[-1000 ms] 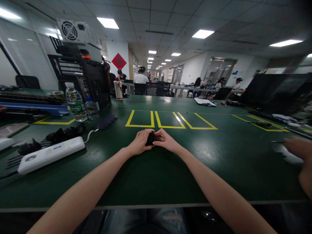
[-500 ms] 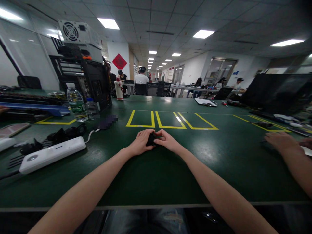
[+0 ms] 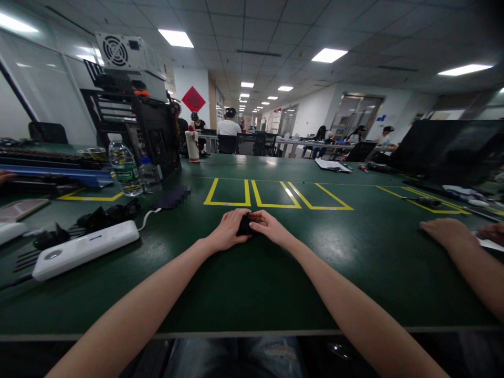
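A small black object (image 3: 244,226), its exact kind unclear, is held low over or on the green table (image 3: 244,283) at the middle of the view. My left hand (image 3: 227,230) is closed around its left side, thumb toward me. At its right side, the fingertips of my right hand (image 3: 270,224) pinch together against it. Fingers cover much of the object. Just beyond my hands, yellow tape outlines (image 3: 227,203) mark the tabletop.
To the left lie a white power strip (image 3: 86,249) and black cables (image 3: 98,218). Behind them stand a water bottle (image 3: 125,168) and a black computer case (image 3: 155,131). At the right, another person's hand (image 3: 447,231) rests on the table near a screwdriver-like tool (image 3: 427,201).
My right fingertips have shifted slightly on the black object, while my left hand stays in place. The other person's hand at the right has moved a little left and down.
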{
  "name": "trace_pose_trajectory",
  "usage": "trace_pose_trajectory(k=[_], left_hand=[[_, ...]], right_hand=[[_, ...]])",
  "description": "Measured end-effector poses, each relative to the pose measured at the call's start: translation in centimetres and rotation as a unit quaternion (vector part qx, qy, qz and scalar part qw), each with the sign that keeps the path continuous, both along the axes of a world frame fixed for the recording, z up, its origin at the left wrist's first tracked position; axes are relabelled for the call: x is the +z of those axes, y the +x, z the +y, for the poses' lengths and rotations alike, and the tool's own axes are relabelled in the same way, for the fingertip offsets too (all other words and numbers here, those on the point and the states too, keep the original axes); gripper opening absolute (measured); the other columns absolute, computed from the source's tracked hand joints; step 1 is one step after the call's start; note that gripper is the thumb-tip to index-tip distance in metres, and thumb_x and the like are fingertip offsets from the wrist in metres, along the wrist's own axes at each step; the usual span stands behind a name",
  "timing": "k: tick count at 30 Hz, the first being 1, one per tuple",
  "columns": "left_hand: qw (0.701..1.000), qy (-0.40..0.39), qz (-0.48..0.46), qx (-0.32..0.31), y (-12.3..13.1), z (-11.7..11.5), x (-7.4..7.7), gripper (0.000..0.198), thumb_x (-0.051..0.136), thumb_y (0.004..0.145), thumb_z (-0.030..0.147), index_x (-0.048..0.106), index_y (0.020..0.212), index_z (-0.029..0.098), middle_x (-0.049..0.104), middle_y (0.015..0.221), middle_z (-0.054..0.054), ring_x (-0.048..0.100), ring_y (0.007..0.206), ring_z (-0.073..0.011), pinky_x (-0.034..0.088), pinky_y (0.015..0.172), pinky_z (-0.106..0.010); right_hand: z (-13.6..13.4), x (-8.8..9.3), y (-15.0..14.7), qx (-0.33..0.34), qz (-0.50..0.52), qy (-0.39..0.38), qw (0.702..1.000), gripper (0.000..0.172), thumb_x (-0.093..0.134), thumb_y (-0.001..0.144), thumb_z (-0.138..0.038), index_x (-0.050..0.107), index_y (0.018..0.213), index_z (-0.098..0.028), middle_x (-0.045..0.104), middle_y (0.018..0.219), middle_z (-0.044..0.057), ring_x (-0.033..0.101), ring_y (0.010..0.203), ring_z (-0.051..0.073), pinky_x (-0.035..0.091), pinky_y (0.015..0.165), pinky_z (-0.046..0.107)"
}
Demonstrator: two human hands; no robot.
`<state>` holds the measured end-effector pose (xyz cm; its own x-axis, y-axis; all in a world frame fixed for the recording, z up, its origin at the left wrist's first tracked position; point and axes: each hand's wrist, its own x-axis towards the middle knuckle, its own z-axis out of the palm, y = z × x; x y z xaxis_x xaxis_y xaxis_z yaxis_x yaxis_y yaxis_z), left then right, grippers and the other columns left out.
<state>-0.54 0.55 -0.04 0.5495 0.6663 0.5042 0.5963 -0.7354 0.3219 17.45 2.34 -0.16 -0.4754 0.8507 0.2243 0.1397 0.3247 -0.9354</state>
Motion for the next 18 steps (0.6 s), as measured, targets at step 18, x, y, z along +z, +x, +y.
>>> trace_pose_trajectory(k=[18], left_hand=[[1.0, 0.007, 0.001, 0.0, -0.06, 0.05, -0.11, 0.057, 0.058, 0.069, 0.027, 0.028, 0.117, 0.023, 0.042, 0.113, -0.007, 0.041, 0.106, -0.0236, 0.029, 0.091, -0.041]], right_hand=[[0.09, -0.21, -0.12, 0.01, 0.013, 0.011, 1.0, 0.031, 0.059, 0.068, -0.031, 0.046, 0.093, -0.018, 0.051, 0.095, 0.003, 0.052, 0.088, 0.015, 0.043, 0.081, 0.036]])
